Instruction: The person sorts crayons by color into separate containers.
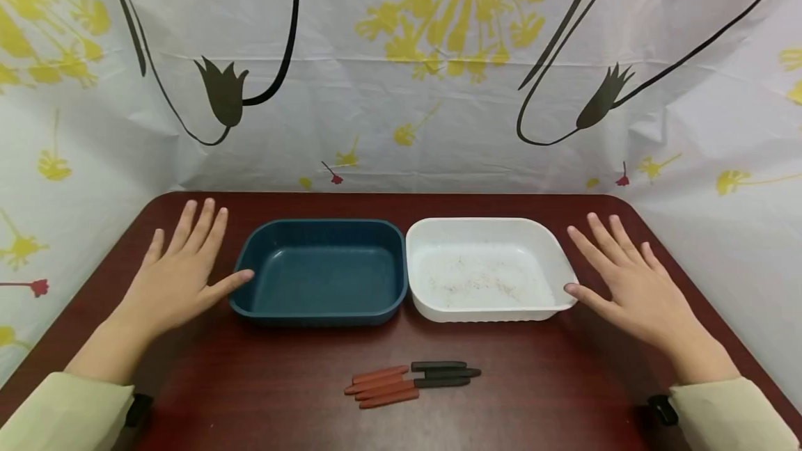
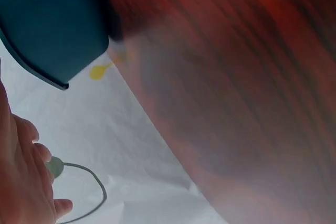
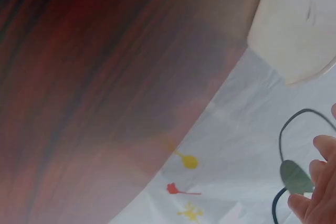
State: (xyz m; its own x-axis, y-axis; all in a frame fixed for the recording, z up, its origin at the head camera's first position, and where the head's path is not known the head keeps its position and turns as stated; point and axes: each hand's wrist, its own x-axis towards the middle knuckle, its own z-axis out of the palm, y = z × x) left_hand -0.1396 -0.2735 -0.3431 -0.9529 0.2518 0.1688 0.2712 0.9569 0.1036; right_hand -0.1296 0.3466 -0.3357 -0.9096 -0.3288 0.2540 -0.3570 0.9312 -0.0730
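Note:
My left hand [image 1: 182, 273], fingers spread and straight, hovers at the left side of a dark blue rectangular tray [image 1: 332, 277]; its thumb tip overlaps the tray's rim in the head view. On the other side, my right hand [image 1: 635, 287] is spread likewise, thumb tip right at the right edge of a white tray [image 1: 495, 314]. Neither hand holds anything. In front of the trays lie several reddish-brown crayons [image 1: 383, 387] and three black crayons [image 1: 441, 382], side by side in two touching groups. Faint brownish specks mark the white tray's floor.
The trays stand side by side toward the back of a dark red wood-grain table [image 1: 282, 395]. White sheeting [image 1: 376, 89] with yellow and dark flower prints hangs behind the table and along both sides.

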